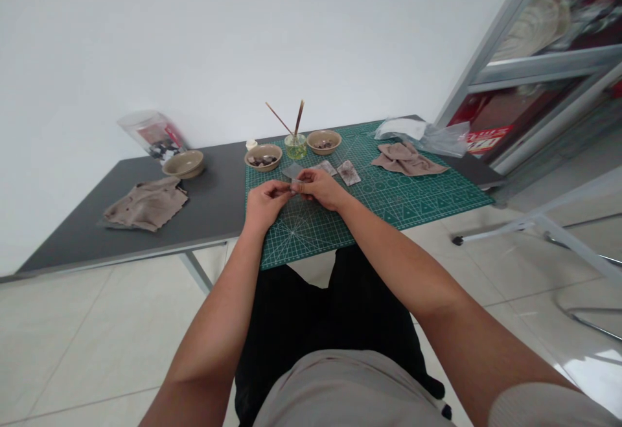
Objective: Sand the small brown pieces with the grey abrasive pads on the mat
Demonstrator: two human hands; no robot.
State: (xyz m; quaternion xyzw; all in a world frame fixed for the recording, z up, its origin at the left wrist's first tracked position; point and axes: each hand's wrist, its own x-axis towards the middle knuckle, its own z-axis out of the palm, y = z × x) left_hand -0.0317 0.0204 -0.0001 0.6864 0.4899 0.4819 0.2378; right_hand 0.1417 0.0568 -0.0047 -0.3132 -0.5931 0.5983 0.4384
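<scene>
Over the green cutting mat (389,200), my left hand (265,201) and my right hand (318,187) meet with fingers pinched. Between their fingertips is a small, pale, see-through piece (294,185), too small to identify. Just behind the fingers lies a greyish flat piece (292,170). Beside my right hand are a stained white pad (348,173) and a similar pad (326,167), partly covered by the hand. Farther back stand a bowl of dark pieces (263,157), a glass jar (296,146) holding two thin sticks or brushes, and a second bowl (324,142) with small pieces.
Left on the dark table (218,200) lie a brown cloth (146,205), a bowl (183,165) and a clear plastic container (153,134) against the wall. A small white cap (251,144) stands at the back. Right are another cloth (408,159) and a plastic bag (444,138).
</scene>
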